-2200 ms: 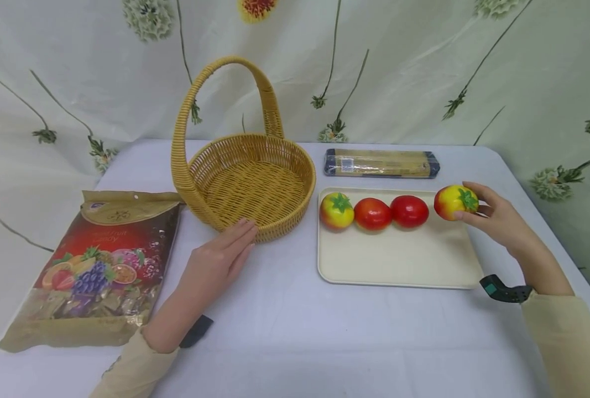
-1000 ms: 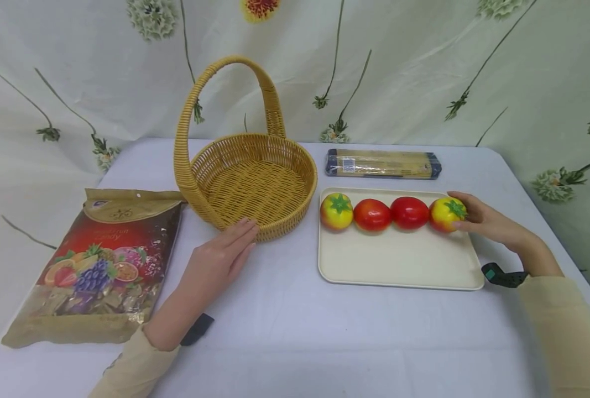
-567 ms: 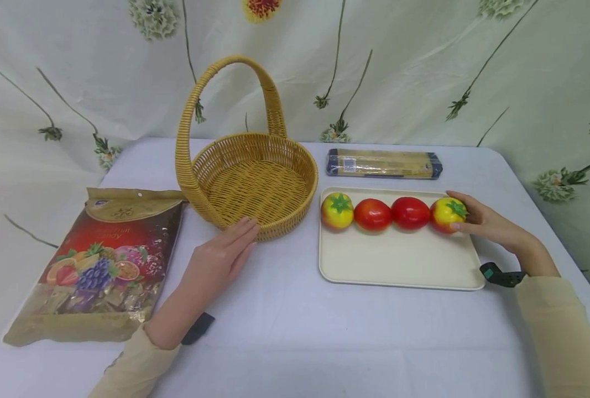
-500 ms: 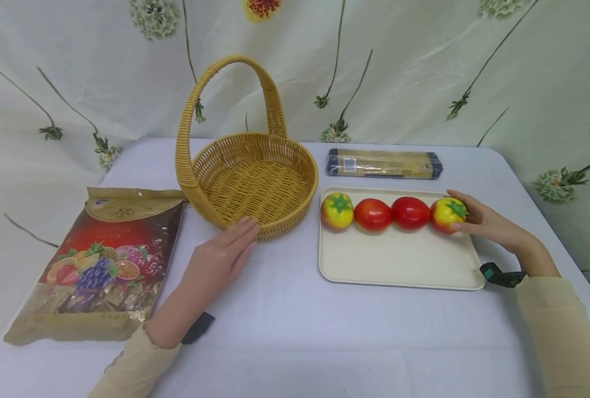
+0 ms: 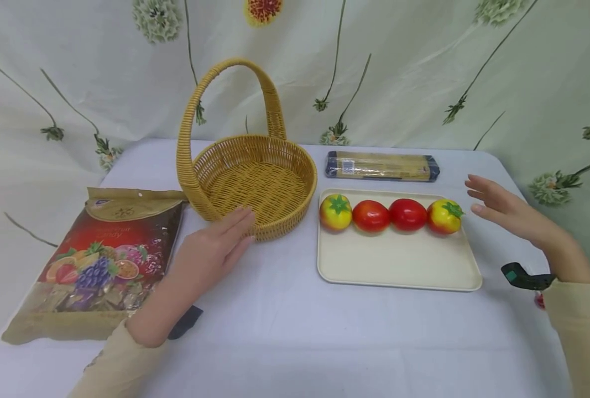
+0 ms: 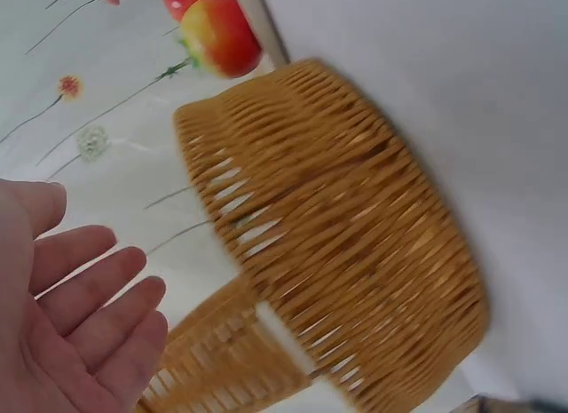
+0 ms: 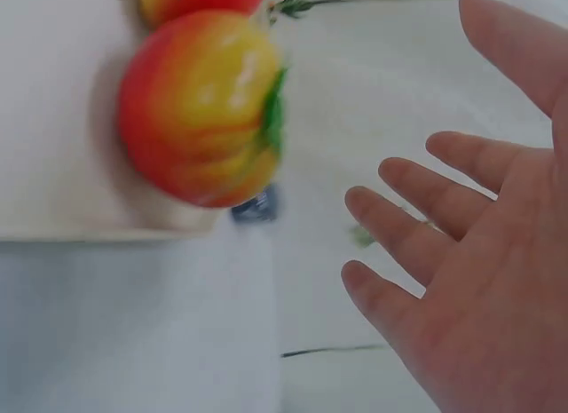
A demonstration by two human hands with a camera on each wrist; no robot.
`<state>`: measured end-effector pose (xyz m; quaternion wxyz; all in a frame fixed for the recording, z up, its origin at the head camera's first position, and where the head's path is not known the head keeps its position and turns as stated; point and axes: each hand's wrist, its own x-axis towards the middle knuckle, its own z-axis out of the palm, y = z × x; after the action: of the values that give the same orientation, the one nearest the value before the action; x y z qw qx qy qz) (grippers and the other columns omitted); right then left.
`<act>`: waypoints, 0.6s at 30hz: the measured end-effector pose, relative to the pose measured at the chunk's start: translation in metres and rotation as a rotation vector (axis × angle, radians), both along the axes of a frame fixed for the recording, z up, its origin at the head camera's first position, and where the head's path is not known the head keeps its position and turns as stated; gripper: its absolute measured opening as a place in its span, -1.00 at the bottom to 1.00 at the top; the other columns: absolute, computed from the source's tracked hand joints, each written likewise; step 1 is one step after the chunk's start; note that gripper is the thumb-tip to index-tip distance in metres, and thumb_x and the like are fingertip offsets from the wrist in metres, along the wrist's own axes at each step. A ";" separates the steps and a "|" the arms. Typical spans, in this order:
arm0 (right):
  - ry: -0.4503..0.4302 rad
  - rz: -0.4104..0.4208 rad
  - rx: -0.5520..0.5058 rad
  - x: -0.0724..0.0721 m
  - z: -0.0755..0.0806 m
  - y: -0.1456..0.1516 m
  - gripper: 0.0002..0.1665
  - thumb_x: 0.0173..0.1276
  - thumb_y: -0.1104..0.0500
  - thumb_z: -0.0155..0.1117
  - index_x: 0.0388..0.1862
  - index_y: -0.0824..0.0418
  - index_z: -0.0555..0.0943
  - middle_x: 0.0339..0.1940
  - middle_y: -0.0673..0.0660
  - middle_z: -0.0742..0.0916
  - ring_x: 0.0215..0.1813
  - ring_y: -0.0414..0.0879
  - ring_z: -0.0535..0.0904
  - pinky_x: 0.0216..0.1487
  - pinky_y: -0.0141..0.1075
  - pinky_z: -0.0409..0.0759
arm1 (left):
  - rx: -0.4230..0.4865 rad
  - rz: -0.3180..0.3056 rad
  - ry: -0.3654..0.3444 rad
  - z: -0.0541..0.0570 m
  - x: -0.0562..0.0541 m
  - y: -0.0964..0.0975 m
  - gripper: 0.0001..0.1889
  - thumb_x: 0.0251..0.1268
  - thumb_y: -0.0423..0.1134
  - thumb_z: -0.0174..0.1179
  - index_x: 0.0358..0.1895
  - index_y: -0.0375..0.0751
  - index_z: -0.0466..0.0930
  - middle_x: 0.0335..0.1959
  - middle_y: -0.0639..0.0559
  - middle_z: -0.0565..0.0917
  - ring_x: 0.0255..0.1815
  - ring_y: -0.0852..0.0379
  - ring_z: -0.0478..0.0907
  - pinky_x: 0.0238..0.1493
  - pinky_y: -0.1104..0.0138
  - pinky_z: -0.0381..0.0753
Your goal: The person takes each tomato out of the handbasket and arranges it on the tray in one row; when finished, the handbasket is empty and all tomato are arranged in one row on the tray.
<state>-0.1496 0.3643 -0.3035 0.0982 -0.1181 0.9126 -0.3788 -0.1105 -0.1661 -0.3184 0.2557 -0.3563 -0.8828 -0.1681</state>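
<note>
My right hand [image 5: 505,213] hovers off the tray's right side, fingers spread and nothing in them. Just left of it, a yellow-red tomato [image 5: 445,216] with a green leafy top sits in the tray's back right corner; the right wrist view shows a gap between this tomato [image 7: 202,109] and the fingers. Two red tomatoes [image 5: 407,215] and another yellow-red tomato [image 5: 335,212] complete a row along the back of the cream tray [image 5: 399,265]. My left hand [image 5: 210,249] is held with extended fingers beside the front of a wicker basket [image 5: 287,225], whose side [image 6: 346,226] fills the left wrist view.
A large bag of fruit candy [image 5: 100,265] lies at the left, its top reaching the basket. Behind the tray is a long plastic-wrapped packet [image 5: 381,166]. The basket's tall handle [image 5: 185,138] arches upward. A flowered cloth [image 5: 399,72] hangs behind the white table [image 5: 299,331].
My right hand lowered the yellow-red tomato onto the tray beside the red ones, let go and drew away to the right. My left hand shifted slightly.
</note>
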 end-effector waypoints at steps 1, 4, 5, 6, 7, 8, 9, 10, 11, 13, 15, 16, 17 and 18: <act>0.019 0.003 0.001 0.002 0.005 -0.001 -0.19 0.45 0.16 0.02 0.52 0.12 -0.14 0.46 0.30 0.10 0.41 0.22 0.02 0.15 0.35 0.12 | 0.002 -0.004 -0.004 0.006 0.000 -0.001 -0.52 0.34 -0.10 0.12 0.19 -0.36 0.46 0.17 -0.21 0.48 0.13 -0.10 0.47 -0.09 0.05 0.58; 0.096 0.008 0.029 0.010 0.021 -0.008 -0.19 0.44 0.19 0.04 0.53 0.00 -0.10 0.47 0.22 0.12 0.43 -0.09 0.05 0.23 0.26 0.11 | 0.000 -0.027 -0.006 0.025 -0.003 -0.003 -0.41 0.44 0.09 -0.12 0.29 -0.32 0.36 0.26 -0.18 0.41 0.23 -0.07 0.37 -0.15 0.08 0.60; 0.130 0.019 0.032 0.013 0.026 -0.011 -0.19 0.43 0.22 0.05 0.53 -0.02 -0.08 0.47 0.22 0.13 0.41 -0.20 0.05 0.22 0.29 0.11 | -0.004 -0.038 -0.001 0.032 -0.004 -0.004 -0.38 0.45 0.13 -0.19 0.31 -0.32 0.34 0.28 -0.17 0.39 0.26 -0.07 0.34 -0.15 0.08 0.60; 0.166 0.029 0.046 0.016 0.032 -0.015 -0.19 0.42 0.24 0.05 0.53 -0.04 -0.07 0.47 0.21 0.15 0.37 -0.31 0.07 0.19 0.31 0.13 | -0.006 -0.051 0.002 0.038 -0.004 -0.004 -0.35 0.45 0.16 -0.25 0.32 -0.31 0.33 0.29 -0.15 0.37 0.28 -0.05 0.31 -0.13 0.08 0.60; 0.203 0.039 0.060 0.019 0.037 -0.019 -0.18 0.41 0.25 0.06 0.52 -0.05 -0.06 0.46 0.21 0.16 0.34 -0.38 0.07 0.14 0.35 0.16 | -0.008 -0.070 0.010 0.045 -0.005 -0.004 -0.35 0.46 0.16 -0.25 0.32 -0.32 0.32 0.30 -0.15 0.36 0.30 -0.05 0.28 -0.10 0.07 0.58; 0.233 0.048 0.074 0.022 0.043 -0.023 -0.18 0.41 0.26 0.06 0.52 -0.07 -0.05 0.46 0.19 0.17 0.31 -0.44 0.07 0.13 0.38 0.15 | -0.010 -0.087 0.007 0.052 -0.006 -0.003 -0.34 0.46 0.16 -0.26 0.32 -0.32 0.31 0.32 -0.14 0.34 0.32 -0.04 0.25 -0.03 0.07 0.55; 0.262 0.062 0.083 0.025 0.049 -0.028 -0.18 0.40 0.28 0.06 0.52 -0.08 -0.04 0.46 0.19 0.18 0.30 -0.46 0.07 0.10 0.41 0.13 | -0.011 -0.104 0.004 0.058 -0.006 -0.002 -0.34 0.45 0.17 -0.26 0.33 -0.32 0.30 0.33 -0.13 0.33 0.35 -0.04 0.20 0.08 0.04 0.46; 0.288 0.079 0.086 0.029 0.054 -0.033 -0.18 0.40 0.29 0.05 0.52 -0.08 -0.03 0.46 0.18 0.18 0.31 -0.45 0.06 0.09 0.45 0.09 | -0.016 -0.118 0.003 0.065 -0.006 -0.001 -0.33 0.45 0.17 -0.26 0.34 -0.32 0.29 0.34 -0.12 0.31 0.37 -0.03 0.17 0.15 0.04 0.39; 0.309 0.093 0.091 0.032 0.059 -0.039 -0.18 0.40 0.29 0.05 0.52 -0.08 -0.03 0.46 0.18 0.18 0.33 -0.42 0.05 0.05 0.49 0.05 | -0.026 -0.131 -0.005 0.070 -0.006 0.001 -0.32 0.44 0.19 -0.26 0.36 -0.30 0.26 0.36 -0.11 0.28 0.39 -0.03 0.13 0.21 0.06 0.33; 0.351 0.127 0.108 0.039 0.069 -0.051 -0.19 0.41 0.28 0.03 0.52 -0.10 -0.03 0.47 0.15 0.17 0.39 -0.31 0.02 0.13 0.46 -0.04 | -0.058 -0.159 -0.026 0.080 -0.006 0.006 -0.29 0.42 0.23 -0.27 0.40 -0.25 0.19 0.42 -0.06 0.17 0.43 -0.01 0.01 0.31 0.08 0.17; 0.385 0.173 0.128 0.045 0.077 -0.064 -0.19 0.43 0.25 0.02 0.52 -0.10 -0.07 0.49 0.11 0.11 0.43 -0.19 -0.04 0.21 0.40 -0.13 | -0.110 -0.188 -0.030 0.086 -0.007 0.014 -0.25 0.39 0.27 -0.30 0.44 -0.21 0.09 0.47 -0.03 0.05 0.46 -0.01 -0.12 0.36 0.07 0.05; 0.407 0.202 0.142 0.048 0.079 -0.071 -0.19 0.42 0.23 0.02 0.53 -0.08 -0.08 0.50 0.09 0.08 0.45 -0.12 -0.06 0.26 0.35 -0.14 | -0.142 -0.208 -0.028 0.086 -0.008 0.018 -0.23 0.38 0.29 -0.31 0.46 -0.20 0.04 0.49 -0.03 -0.02 0.47 -0.03 -0.18 0.37 0.06 -0.01; 0.434 0.234 0.161 0.050 0.081 -0.077 -0.18 0.42 0.21 0.04 0.53 -0.06 -0.09 0.51 0.08 0.05 0.46 -0.07 -0.10 0.30 0.29 -0.15 | -0.174 -0.229 -0.031 0.086 -0.009 0.021 -0.22 0.37 0.29 -0.32 0.47 -0.19 -0.01 0.50 -0.03 -0.09 0.47 -0.05 -0.24 0.39 0.05 -0.08; 0.465 0.267 0.187 0.052 0.081 -0.083 -0.17 0.41 0.17 0.06 0.53 -0.03 -0.09 0.51 0.08 0.03 0.47 -0.04 -0.12 0.33 0.23 -0.15 | -0.208 -0.251 -0.031 0.084 -0.009 0.025 -0.20 0.36 0.30 -0.29 0.48 -0.18 -0.06 0.51 -0.03 -0.15 0.47 -0.07 -0.29 0.39 0.03 -0.14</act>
<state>-0.0971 0.2809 -0.2226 -0.0542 -0.3116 0.9179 -0.2396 -0.1196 -0.1416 -0.2341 0.1809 -0.4859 -0.8478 -0.1117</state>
